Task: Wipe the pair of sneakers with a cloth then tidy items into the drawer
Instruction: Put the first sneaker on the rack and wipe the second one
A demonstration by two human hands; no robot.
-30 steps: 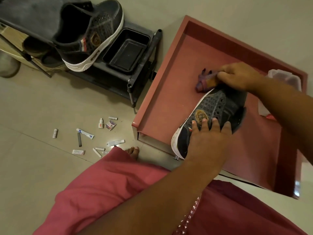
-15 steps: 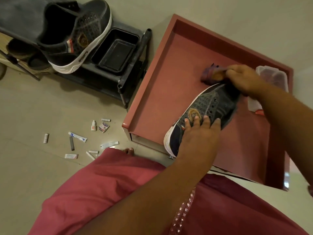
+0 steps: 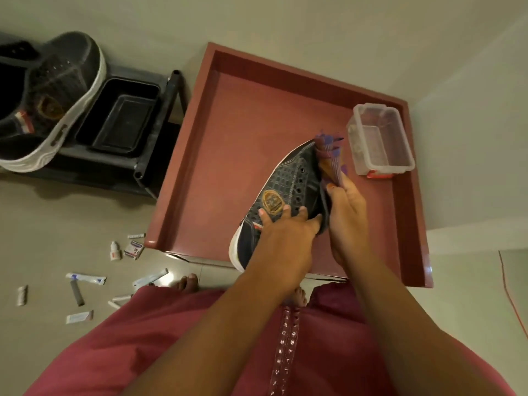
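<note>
A dark grey sneaker (image 3: pixel 288 178) with a white sole and a gold badge is tilted on its side over the open reddish drawer (image 3: pixel 200 155). My left hand (image 3: pixel 281 238) grips the sneaker at its heel end. My right hand (image 3: pixel 347 212) is closed on a purple and orange cloth (image 3: pixel 330 158), pressed against the shoe's upper near the opening. The second sneaker (image 3: pixel 54 104) of the pair rests on a black rack (image 3: pixel 151 167) at the left.
A clear plastic box (image 3: pixel 380 138) stands inside the drawer at its right side. A black tray (image 3: pixel 120 124) lies on the rack. Several small tubes, a small bottle (image 3: pixel 114 250) and a packet (image 3: pixel 134 249) are scattered on the floor at the lower left, by my bare feet.
My right hand has drawn the cloth from the shoe's toe end back along the upper toward me. The view has shifted, so the plastic box now shows fully.
</note>
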